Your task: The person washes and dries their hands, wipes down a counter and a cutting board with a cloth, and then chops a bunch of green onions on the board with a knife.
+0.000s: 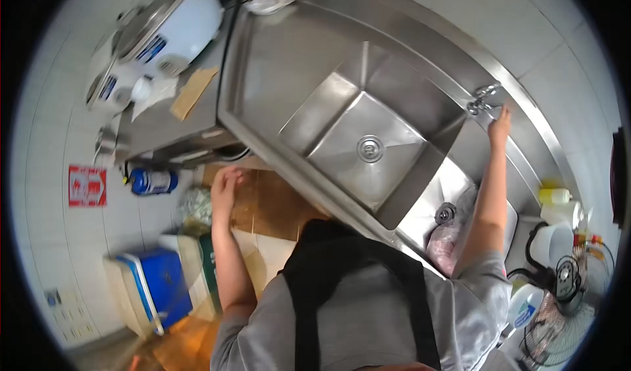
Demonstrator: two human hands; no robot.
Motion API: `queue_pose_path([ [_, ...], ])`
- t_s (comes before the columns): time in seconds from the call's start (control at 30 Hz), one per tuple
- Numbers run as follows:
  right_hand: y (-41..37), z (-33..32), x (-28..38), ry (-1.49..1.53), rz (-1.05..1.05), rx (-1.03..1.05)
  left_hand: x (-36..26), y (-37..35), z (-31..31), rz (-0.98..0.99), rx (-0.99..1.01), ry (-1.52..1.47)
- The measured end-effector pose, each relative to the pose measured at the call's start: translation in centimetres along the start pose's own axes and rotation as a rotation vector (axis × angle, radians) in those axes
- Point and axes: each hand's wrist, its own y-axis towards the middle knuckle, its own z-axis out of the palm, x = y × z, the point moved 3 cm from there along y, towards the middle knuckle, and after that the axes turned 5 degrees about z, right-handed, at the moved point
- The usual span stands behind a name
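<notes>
My right hand (499, 129) is stretched out to the chrome faucet (485, 100) on the sink's back ledge, its fingers closed at the handle. Below and left of it lies the square basin of the steel sink (407, 174), with a round drain strainer (370, 149) at its bottom. No running water shows. Off to the left, my left hand (227, 185) hangs in front of the counter edge, fingers loosely bent and apart, holding nothing. Beside my right forearm, a pink item in clear plastic (447, 243) and a dark round strainer (445, 213) rest in the sink's right part.
Large rice cookers (184, 29) stand on the left counter near a brown cardboard piece (194, 93). A blue fire extinguisher (152, 181) and a blue bin (164, 285) are at lower left. At right are a yellow bottle (555, 195) and a fan (559, 331).
</notes>
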Motion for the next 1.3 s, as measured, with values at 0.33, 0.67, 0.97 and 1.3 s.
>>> queue_pose_path([
  [0.33, -8.5, 3.7, 7.1, -1.171, -0.082, -0.407, -5.0, 12.9, 11.7, -0.022, 0.518, -0.058],
  [0.67, -8.0, 19.2, 8.2, 1.493, 0.208, 0.054, -5.4, 12.4, 49.6, -0.615, 1.237, -0.477],
  [0.97, -12.5, 20.8, 13.4, -0.142, -0.252, -0.193, -0.6, 11.5, 64.9, -0.725, 1.240, -0.874],
  [1.3, -10.7, 20.0, 2.5, -0.431, -0.016, -0.361, -4.4, 10.8, 59.4, -0.931, 0.882, -0.721],
])
